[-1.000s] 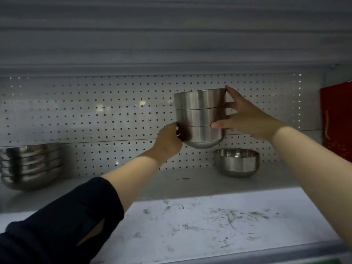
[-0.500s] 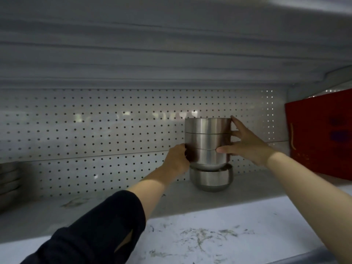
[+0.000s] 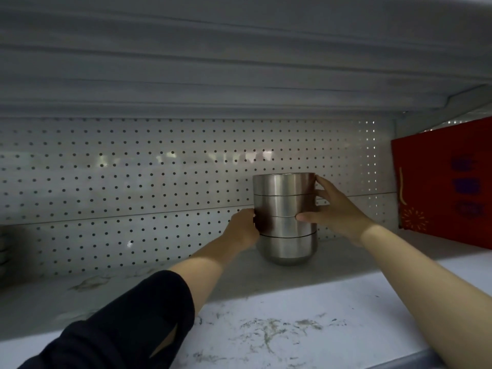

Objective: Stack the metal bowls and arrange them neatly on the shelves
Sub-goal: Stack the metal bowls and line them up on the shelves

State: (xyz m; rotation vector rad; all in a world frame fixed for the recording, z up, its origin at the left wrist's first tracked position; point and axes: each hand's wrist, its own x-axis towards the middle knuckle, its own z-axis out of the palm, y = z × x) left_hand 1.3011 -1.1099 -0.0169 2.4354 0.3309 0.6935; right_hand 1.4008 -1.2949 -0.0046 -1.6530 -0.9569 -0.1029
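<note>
A stack of several metal bowls [image 3: 285,209] stands upright on the white shelf [image 3: 239,283], close to the pegboard back wall. My left hand [image 3: 243,230] grips the stack's left side low down, fingers hidden behind the bowls. My right hand [image 3: 335,211] holds the right side, thumb across the front and fingers curled round the upper bowls. The bottom bowl rests on the shelf with the others nested in it.
A red box [image 3: 444,182] stands at the right end of the shelf. Another stack of metal bowls [image 3: 3,251] barely shows at the left edge. The upper shelf's underside [image 3: 239,62] hangs low overhead. The shelf front is scuffed and dirty.
Both hands carried the held bowls to the right and lowered them into the single bowl on the shelf, making one taller stack. The view shifted right, so the left stack is almost out of sight.
</note>
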